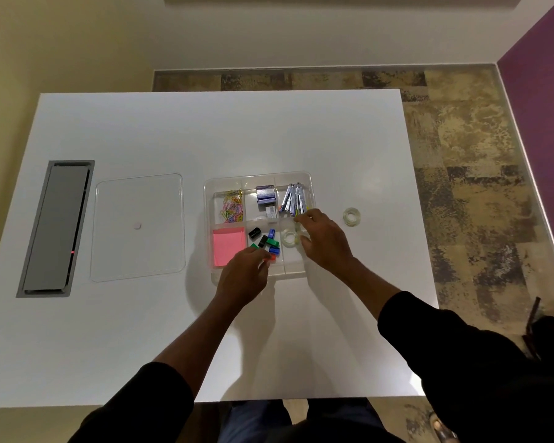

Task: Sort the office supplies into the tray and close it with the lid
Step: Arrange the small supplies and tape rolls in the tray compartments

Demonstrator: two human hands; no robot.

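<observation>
Head view: nearest, the left hand (242,276) covers the tray's (259,176) near edge, fingers curled around a small red piece (271,258) that is mostly hidden. The right hand (325,239) reaches into the near right compartment beside a tape roll (289,238); a second roll seems pinched in its fingers, too blurred to be sure. Clips, pink notes (226,246) and staplers (293,199) fill other compartments. Farther right, another tape roll (351,216) lies on the table (173,129). The clear lid (138,227) lies left of the tray.

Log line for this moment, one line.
left hand: over tray, clips section | right hand: at tape section | tape roll: on table, outside | lid: off
</observation>
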